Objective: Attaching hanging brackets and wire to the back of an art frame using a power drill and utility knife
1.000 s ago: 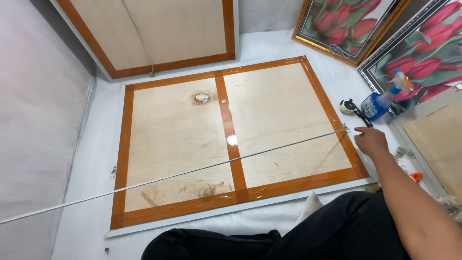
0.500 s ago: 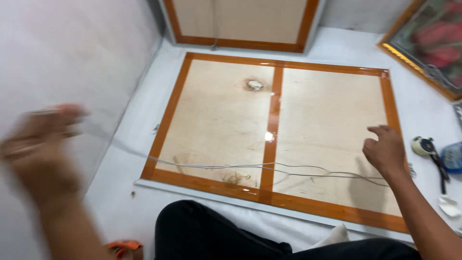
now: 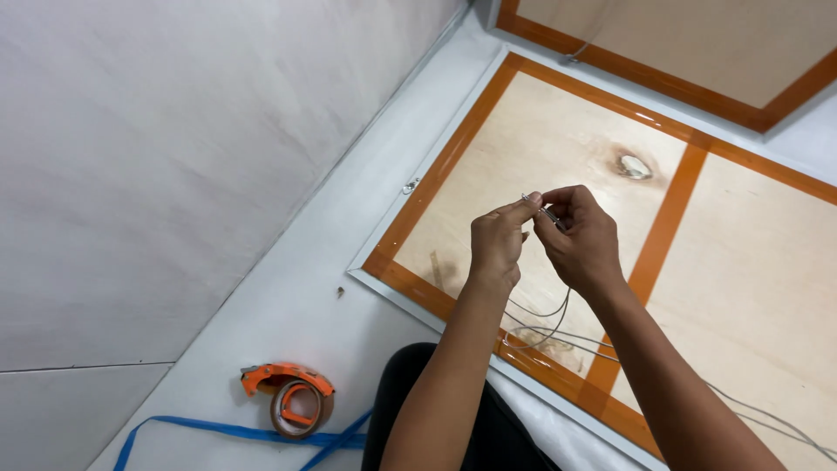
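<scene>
My left hand (image 3: 499, 240) and my right hand (image 3: 582, 237) meet above the back of a picture frame (image 3: 558, 157), both pinching the end of a thin grey wire (image 3: 558, 314). The wire hangs from my fingers in loose loops and trails off to the lower right across the plywood panel. The frame lies flat on the white floor, its board edged and crossed by glossy orange-brown tape. A small metal hanger (image 3: 410, 186) sits on its left rim.
An orange tape dispenser (image 3: 292, 397) with a brown tape roll lies on the floor at the lower left, beside a blue strap (image 3: 200, 429). A white wall (image 3: 174, 157) fills the left. A second taped frame back (image 3: 697, 44) leans at the top right. My dark trouser leg (image 3: 418, 419) is below.
The wire was stretched taut across the frame, then went slack. My hands have come together over the frame's left part, and the view has turned left towards the wall.
</scene>
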